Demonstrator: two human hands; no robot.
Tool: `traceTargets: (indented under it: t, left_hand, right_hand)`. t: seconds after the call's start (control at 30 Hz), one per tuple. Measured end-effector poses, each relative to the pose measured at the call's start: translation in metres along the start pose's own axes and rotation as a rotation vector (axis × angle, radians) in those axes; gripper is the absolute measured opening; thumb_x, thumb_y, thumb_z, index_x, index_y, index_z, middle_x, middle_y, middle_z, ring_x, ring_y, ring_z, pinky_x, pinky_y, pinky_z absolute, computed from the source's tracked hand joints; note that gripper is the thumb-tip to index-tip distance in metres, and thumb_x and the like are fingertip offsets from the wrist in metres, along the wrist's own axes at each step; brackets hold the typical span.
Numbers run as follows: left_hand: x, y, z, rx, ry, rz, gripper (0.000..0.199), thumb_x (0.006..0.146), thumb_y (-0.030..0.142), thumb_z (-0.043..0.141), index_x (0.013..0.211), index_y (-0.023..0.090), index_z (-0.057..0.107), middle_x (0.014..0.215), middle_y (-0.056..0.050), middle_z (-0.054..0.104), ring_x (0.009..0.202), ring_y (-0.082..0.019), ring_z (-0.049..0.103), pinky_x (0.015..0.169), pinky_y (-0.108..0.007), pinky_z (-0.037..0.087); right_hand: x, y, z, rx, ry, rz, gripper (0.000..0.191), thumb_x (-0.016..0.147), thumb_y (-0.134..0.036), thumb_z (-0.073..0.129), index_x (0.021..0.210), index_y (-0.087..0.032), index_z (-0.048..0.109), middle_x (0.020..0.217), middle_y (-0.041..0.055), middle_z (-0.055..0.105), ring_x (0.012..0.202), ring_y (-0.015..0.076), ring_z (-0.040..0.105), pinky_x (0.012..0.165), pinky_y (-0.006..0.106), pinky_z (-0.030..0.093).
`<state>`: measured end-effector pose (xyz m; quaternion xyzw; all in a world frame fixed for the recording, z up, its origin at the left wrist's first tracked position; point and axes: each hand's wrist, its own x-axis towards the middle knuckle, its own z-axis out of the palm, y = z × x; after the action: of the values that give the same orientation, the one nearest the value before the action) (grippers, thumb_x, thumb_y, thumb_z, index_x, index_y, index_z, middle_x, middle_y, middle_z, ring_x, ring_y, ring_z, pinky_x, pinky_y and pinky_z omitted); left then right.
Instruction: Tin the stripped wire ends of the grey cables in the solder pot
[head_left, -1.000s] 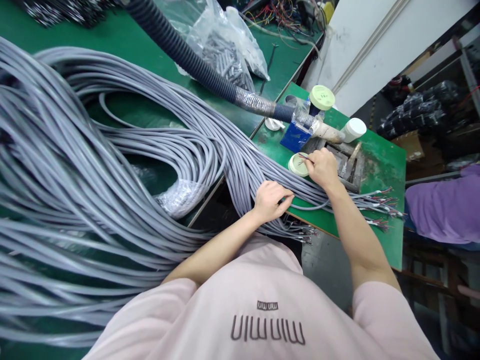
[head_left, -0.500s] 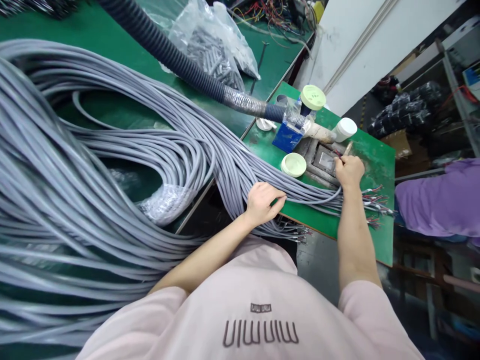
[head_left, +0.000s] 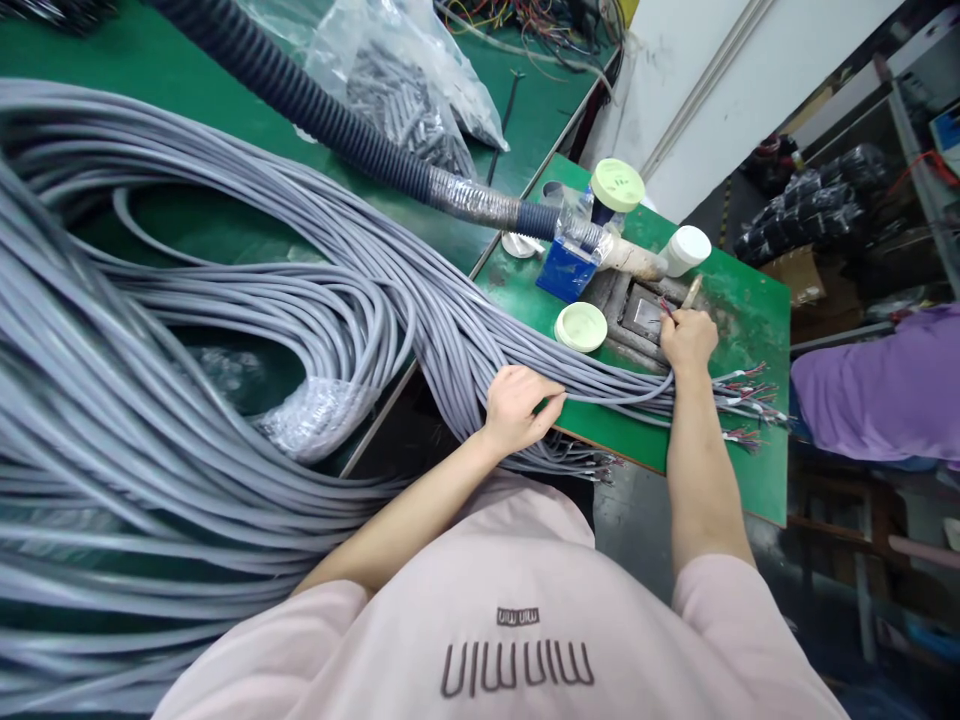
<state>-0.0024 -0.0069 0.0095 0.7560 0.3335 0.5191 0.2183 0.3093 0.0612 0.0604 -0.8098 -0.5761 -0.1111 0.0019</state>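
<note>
My right hand (head_left: pixel 688 340) is closed on the end of a grey cable, whose thin coloured wires (head_left: pixel 665 308) point over a square metal pot (head_left: pixel 646 312). Just beside the bundle of grey cables (head_left: pixel 480 330), my left hand (head_left: pixel 519 405) has its thumb and index finger pressed together; whether something thin is between them is too small to tell. Stripped cable ends (head_left: pixel 750 395) with red and dark wires lie right of my right wrist. A stick-like handle (head_left: pixel 691 292) rests behind my right hand.
A ribbed hose (head_left: pixel 337 120) runs across to a blue box (head_left: pixel 566 270). An open pale-green tub (head_left: pixel 581 327), a lidded jar (head_left: pixel 618 186) and a white tub (head_left: pixel 686 250) surround the pot. A person in purple (head_left: pixel 881 385) is at the right.
The view has shifted slightly, so the benches and cables appear a little further left. Both hands keep nearly the same pose, my right hand still by the pot.
</note>
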Motion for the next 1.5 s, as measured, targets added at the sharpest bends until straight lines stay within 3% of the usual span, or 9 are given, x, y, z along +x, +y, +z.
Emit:
traceTargets:
  t: [0.83, 1.0, 1.1, 1.17, 1.3, 1.4, 1.5]
  left_hand:
    - [0.003, 0.002, -0.002, 0.025, -0.004, 0.025, 0.004, 0.085, 0.023, 0.062, 0.083, 0.023, 0.065, 0.071, 0.0, 0.069, 0.068, -0.015, 0.062, 0.074, -0.033, 0.04]
    - [0.003, 0.002, -0.001, 0.053, 0.014, 0.055, 0.003, 0.085, 0.022, 0.062, 0.083, 0.022, 0.065, 0.07, 0.001, 0.069, 0.067, -0.014, 0.061, 0.074, -0.032, 0.04]
    - [0.002, 0.002, 0.0, 0.065, 0.025, 0.065, 0.004, 0.085, 0.021, 0.062, 0.083, 0.021, 0.065, 0.07, 0.001, 0.069, 0.067, -0.013, 0.061, 0.074, -0.032, 0.04]
    - [0.002, 0.002, 0.0, 0.059, 0.024, 0.068, 0.003, 0.084, 0.02, 0.062, 0.083, 0.021, 0.065, 0.07, 0.002, 0.069, 0.067, -0.013, 0.061, 0.074, -0.032, 0.04]
    - [0.003, 0.004, -0.002, -0.008, 0.015, 0.018, 0.003, 0.084, 0.021, 0.064, 0.083, 0.02, 0.067, 0.072, 0.001, 0.07, 0.068, -0.013, 0.061, 0.074, -0.032, 0.039]
    - [0.007, 0.016, -0.003, -0.187, 0.058, -0.162, 0.007, 0.085, 0.025, 0.065, 0.082, 0.02, 0.069, 0.073, 0.0, 0.069, 0.071, -0.014, 0.06, 0.076, -0.032, 0.04]
    - [0.011, 0.039, 0.003, -0.529, 0.039, -0.406, 0.014, 0.083, 0.032, 0.07, 0.088, 0.019, 0.072, 0.078, -0.002, 0.068, 0.076, -0.014, 0.059, 0.074, -0.029, 0.044]
  right_hand:
    - [0.0, 0.002, 0.006, -0.012, 0.011, -0.007, 0.04, 0.091, -0.038, 0.044, 0.095, -0.013, 0.075, 0.097, 0.0189, 0.071, 0.092, 0.0298, 0.057, 0.073, 0.038, 0.035]
    - [0.001, 0.006, 0.005, 0.051, 0.056, -0.003, 0.034, 0.088, -0.037, 0.049, 0.083, -0.014, 0.073, 0.086, 0.0153, 0.069, 0.082, 0.0255, 0.055, 0.068, 0.035, 0.033]
    - [-0.004, 0.008, -0.004, 0.233, 0.148, 0.029, 0.03, 0.083, -0.035, 0.057, 0.061, -0.015, 0.063, 0.065, 0.0076, 0.062, 0.066, 0.0181, 0.049, 0.061, 0.031, 0.029]
    - [-0.016, 0.006, -0.016, 0.468, 0.225, 0.046, 0.035, 0.08, -0.034, 0.063, 0.051, -0.016, 0.055, 0.053, 0.0022, 0.052, 0.057, 0.0135, 0.043, 0.057, 0.029, 0.027]
    - [-0.062, -0.01, -0.049, 1.007, 0.3, 0.106, 0.036, 0.079, -0.036, 0.068, 0.051, -0.016, 0.056, 0.05, 0.0005, 0.054, 0.053, 0.0126, 0.051, 0.054, 0.027, 0.035]
    - [-0.105, -0.031, -0.071, 1.223, 0.308, 0.113, 0.03, 0.081, -0.033, 0.067, 0.057, -0.016, 0.059, 0.054, -0.0008, 0.057, 0.06, 0.0145, 0.06, 0.063, 0.027, 0.046]
    - [-0.14, -0.051, -0.084, 1.405, 0.269, 0.138, 0.023, 0.079, -0.03, 0.068, 0.06, -0.017, 0.062, 0.054, -0.0027, 0.055, 0.062, 0.0151, 0.061, 0.066, 0.028, 0.049]
